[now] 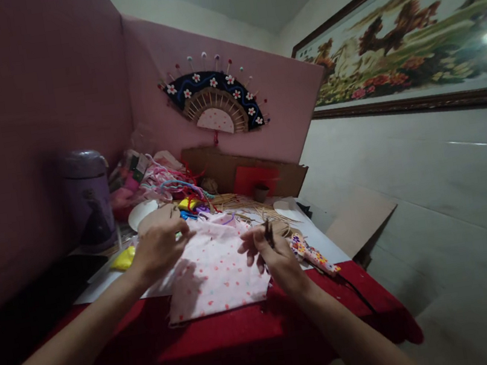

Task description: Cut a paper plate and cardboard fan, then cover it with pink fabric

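From the worn head view, I see a person bent to handwork at a table in red cloth, with pale pink dotted fabric lying on it between the two hands, its near edge over the red. The left hand hovers above the fabric's left side, fingers curled; I cannot tell whether anything thin is pinched there. The right hand grasps a dark slim tool, too small to name, near the fabric's right edge, other fingers loosely spread. As I judge it, the work on this piece is at an early stage: it lies spread and wrinkled, nothing visibly attached. The dark fan with white flowers on the pink board looks complete, with a similar dotted half-round at its base. As for containers, the purple canister at left has its lid on, contents hidden; the small brown cup near the red sheet shows nothing I can make out inside; the yellow packet lies near the left forearm, its filling unclear.
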Demonstrator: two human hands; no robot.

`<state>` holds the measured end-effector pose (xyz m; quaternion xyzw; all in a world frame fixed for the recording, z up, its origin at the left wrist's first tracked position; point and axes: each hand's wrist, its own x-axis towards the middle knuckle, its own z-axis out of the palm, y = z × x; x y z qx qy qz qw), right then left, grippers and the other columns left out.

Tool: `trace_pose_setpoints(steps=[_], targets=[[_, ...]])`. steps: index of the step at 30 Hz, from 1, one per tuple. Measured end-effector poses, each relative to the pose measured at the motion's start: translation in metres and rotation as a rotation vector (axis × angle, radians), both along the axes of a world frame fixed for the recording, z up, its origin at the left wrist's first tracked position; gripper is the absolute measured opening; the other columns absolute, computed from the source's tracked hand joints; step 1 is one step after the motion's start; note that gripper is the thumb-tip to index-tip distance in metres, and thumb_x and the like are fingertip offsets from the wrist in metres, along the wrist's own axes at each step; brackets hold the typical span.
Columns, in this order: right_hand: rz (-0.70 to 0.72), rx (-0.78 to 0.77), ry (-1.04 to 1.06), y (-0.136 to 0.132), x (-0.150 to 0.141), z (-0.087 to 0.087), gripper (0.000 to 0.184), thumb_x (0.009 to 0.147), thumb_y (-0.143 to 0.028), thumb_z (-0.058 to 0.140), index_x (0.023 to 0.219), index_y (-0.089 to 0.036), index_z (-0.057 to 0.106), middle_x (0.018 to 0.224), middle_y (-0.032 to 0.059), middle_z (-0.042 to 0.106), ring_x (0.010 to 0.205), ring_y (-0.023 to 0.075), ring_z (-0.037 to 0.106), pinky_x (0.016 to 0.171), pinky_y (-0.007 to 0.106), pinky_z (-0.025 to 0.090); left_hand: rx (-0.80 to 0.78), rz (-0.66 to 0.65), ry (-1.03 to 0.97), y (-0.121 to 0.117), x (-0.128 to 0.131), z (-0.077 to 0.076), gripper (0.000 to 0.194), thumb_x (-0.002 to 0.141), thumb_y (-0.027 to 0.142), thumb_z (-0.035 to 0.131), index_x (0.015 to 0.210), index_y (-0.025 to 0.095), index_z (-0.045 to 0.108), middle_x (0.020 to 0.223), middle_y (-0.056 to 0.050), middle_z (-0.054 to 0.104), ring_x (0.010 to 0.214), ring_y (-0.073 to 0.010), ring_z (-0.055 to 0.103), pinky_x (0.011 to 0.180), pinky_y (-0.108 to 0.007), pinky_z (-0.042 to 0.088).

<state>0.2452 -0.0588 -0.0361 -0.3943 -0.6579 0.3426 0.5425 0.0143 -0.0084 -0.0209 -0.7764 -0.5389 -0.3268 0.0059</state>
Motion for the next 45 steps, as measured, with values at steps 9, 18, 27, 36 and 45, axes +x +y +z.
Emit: trace_pose_setpoints(steps=[9,18,27,36,45], targets=[[-0.280,0.188,-0.495,0.071,0.010,-0.027,0.028,0.094,-0.036,0.035,0.087,-0.018,0.055,0.065,0.0009,0.064,0.041,0.0103,0.054,0.042,0.020,0.036,-0.177,0.437,0.024,0.065,-0.035,0.011,0.050,0.067,0.048,0.063,0.097,0.008,0.065,0.109,-0.025,0.064,0.103,-0.0453,0.054,0.073,-0.044,0.043],[-0.324,0.286,-0.566,0.061,0.009,-0.028,0.027,0.094,-0.034,0.037,0.082,-0.020,0.056,0.061,0.0005,0.064,0.052,0.0131,0.060,0.054,0.022,0.040,-0.196,0.383,-0.339,0.082,-0.040,0.005,0.058,0.063,0.031,0.066,0.116,0.008,0.057,0.110,-0.020,0.066,0.095,-0.0319,0.062,0.071,-0.035,0.048],[-0.345,0.218,-0.454,0.066,0.014,-0.032,0.028,0.093,-0.038,0.037,0.086,-0.019,0.057,0.060,0.0000,0.061,0.043,0.0110,0.054,0.042,0.020,0.039,-0.703,-0.458,-0.536,0.016,0.011,0.030,0.031,0.054,0.026,0.074,0.083,0.017,0.071,0.073,0.000,0.069,0.067,-0.0168,0.060,0.063,-0.028,0.044],[-0.138,0.228,-0.385,0.065,0.011,-0.028,0.041,0.091,-0.047,0.041,0.071,-0.017,0.060,0.049,-0.0010,0.055,0.045,0.0106,0.053,0.050,0.021,0.042,-0.725,-0.602,-0.345,0.014,0.052,-0.021,0.018,0.060,0.022,0.068,0.076,0.015,0.063,0.067,0.003,0.061,0.064,-0.0137,0.053,0.061,-0.026,0.039],[-0.167,0.241,-0.415,0.066,0.010,-0.030,0.039,0.091,-0.045,0.043,0.067,-0.018,0.058,0.048,-0.0011,0.055,0.043,0.0108,0.053,0.050,0.021,0.040,-0.773,-0.554,-0.412,0.014,0.056,-0.033,0.019,0.061,0.026,0.069,0.075,0.014,0.065,0.067,0.001,0.063,0.062,-0.0146,0.056,0.059,-0.026,0.040]])
